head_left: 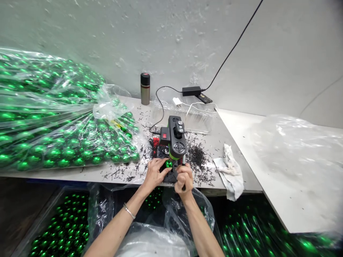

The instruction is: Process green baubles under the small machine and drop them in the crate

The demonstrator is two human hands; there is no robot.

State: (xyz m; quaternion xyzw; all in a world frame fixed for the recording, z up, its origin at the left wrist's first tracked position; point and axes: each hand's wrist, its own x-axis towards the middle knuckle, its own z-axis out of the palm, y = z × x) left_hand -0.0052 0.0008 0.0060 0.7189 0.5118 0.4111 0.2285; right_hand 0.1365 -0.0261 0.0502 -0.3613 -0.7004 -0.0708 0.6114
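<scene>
My left hand (157,170) pinches a shiny green bauble (168,164) between thumb and fingers, under the head of a small black bench press (177,137). The press has a red switch on its left side and a cord at the back. My right hand (184,179) is closed around the black lever handle (183,187) on the press's right side. Small black bits (197,155) lie heaped and scattered around the base. Some red pieces (155,142) sit just left of the press. The head of the press partly hides the spot above the bauble.
A big clear bag of green baubles (66,135) covers the left of the table. Behind the press are a flask (145,89), a power adapter (191,91) and a clear plastic tray (198,125). A white rag (230,171) hangs over the front edge. More baubles (64,225) fill bags below.
</scene>
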